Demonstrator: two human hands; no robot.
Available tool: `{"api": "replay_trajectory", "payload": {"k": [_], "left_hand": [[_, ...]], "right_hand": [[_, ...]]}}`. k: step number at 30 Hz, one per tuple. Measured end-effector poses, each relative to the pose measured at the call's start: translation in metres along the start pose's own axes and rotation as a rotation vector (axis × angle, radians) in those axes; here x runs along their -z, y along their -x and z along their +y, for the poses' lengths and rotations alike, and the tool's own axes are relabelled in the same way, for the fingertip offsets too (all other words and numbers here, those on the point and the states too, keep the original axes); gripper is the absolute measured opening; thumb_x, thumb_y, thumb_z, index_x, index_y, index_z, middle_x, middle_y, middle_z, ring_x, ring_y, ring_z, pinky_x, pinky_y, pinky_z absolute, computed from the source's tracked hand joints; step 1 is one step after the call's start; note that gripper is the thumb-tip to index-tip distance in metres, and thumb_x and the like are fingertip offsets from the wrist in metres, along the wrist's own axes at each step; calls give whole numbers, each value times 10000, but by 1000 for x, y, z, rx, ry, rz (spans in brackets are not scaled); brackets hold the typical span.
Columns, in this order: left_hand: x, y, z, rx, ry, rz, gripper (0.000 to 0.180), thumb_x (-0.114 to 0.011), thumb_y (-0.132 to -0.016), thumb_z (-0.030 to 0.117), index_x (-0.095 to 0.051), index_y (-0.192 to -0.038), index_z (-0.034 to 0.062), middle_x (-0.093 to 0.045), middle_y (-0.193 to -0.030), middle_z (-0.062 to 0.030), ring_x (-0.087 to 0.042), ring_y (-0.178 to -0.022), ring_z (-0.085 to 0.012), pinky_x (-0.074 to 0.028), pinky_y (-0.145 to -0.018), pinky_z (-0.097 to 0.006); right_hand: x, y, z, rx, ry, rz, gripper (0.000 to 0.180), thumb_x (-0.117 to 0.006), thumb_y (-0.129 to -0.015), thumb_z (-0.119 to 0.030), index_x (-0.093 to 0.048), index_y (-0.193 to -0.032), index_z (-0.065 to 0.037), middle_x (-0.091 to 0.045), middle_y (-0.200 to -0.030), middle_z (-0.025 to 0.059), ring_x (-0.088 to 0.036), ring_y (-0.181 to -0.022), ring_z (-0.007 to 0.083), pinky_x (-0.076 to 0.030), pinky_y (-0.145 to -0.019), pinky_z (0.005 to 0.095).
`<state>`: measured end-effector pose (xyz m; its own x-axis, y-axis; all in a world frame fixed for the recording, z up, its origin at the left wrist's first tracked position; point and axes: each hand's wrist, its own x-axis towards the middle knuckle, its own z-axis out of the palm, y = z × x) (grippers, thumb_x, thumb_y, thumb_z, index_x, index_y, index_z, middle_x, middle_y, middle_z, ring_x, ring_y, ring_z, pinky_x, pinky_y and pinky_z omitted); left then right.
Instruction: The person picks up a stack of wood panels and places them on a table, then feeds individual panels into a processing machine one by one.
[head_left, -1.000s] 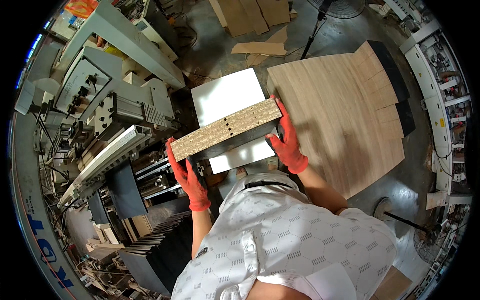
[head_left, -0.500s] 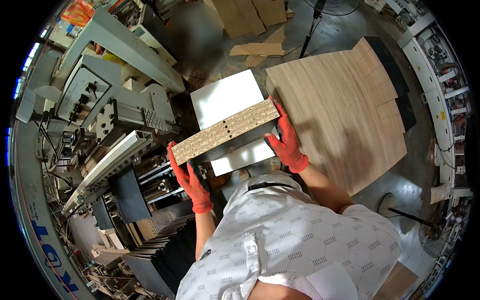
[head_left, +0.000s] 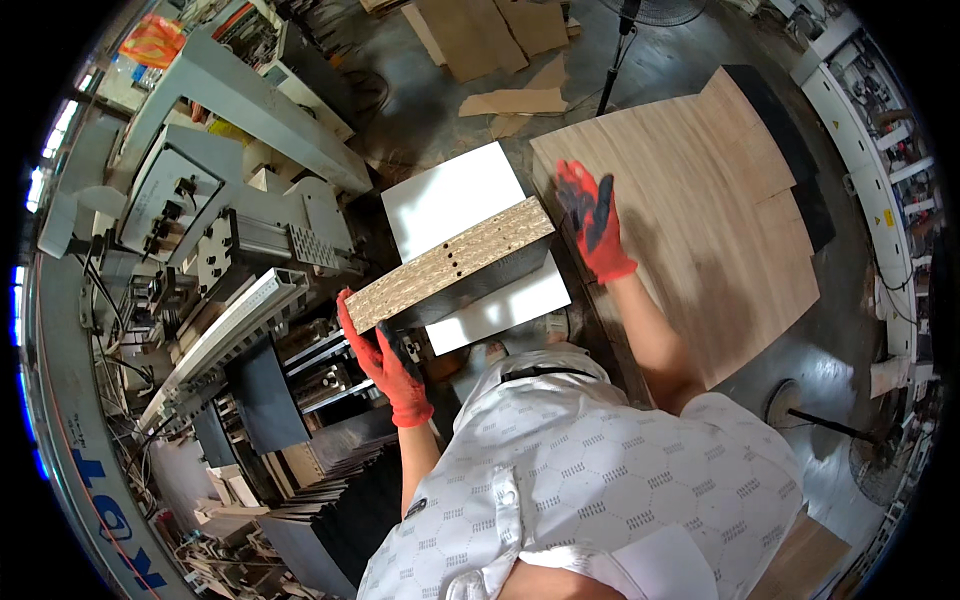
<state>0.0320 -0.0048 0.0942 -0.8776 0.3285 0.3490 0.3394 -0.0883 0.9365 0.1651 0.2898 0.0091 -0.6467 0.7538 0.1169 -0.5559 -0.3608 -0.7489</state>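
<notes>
A stack of chipboard panels (head_left: 455, 262) stands on edge in front of me, its speckled cut edges facing up. Small dark holes are drilled in the middle of those edges, and the near face is dark. My left hand (head_left: 387, 365), in a red glove with dark palm, grips the stack's left end, thumb against the near face and fingers along the end. Off the right end, my right hand (head_left: 597, 220) in a matching glove is raised with fingers stretched out, holding nothing. Below the stack lies a white board (head_left: 455, 190), showing on both its far and near sides.
Wood-grain panels (head_left: 680, 230) lie in a broad pile at right, with dark ones (head_left: 780, 130) at their far edge. A grey machine with rails (head_left: 225, 340) fills the left, above dark upright panels (head_left: 355, 515). Cardboard (head_left: 480, 40) and a fan stand (head_left: 612, 75) are farther off.
My right hand has let go of the stack's right end and moved up and right, opening over the wood-grain panels. The left hand stays on the left end.
</notes>
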Motion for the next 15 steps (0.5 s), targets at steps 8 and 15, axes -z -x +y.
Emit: {"api": "replay_trajectory", "payload": {"k": [8,15], "left_hand": [[-4,2,6,17,19,8,512,-482,-1030,175,-337,-1496,19,-384,-1507,-108,-378,-1368,-228,-268,-1146,-366],[-2,1,6,-27,-40,-22,506,-472,-1031,166,-336,-1494,14,-377,-1513,-110,-367,-1378,-233,-257,-1151,-371]], "right_hand": [[-34,-40,31,-188,94,-180,733,-244,-1024,-596,-333,-1501,-46,-410,-1514,125,-346,-1416,253,-199,-1181,384],[-27,-53,25,-227,119,-142,829,-246,-979,-685,-329,-1504,-49,-427,-1504,132,-347,-1415,246,-191,-1173,425]]}}
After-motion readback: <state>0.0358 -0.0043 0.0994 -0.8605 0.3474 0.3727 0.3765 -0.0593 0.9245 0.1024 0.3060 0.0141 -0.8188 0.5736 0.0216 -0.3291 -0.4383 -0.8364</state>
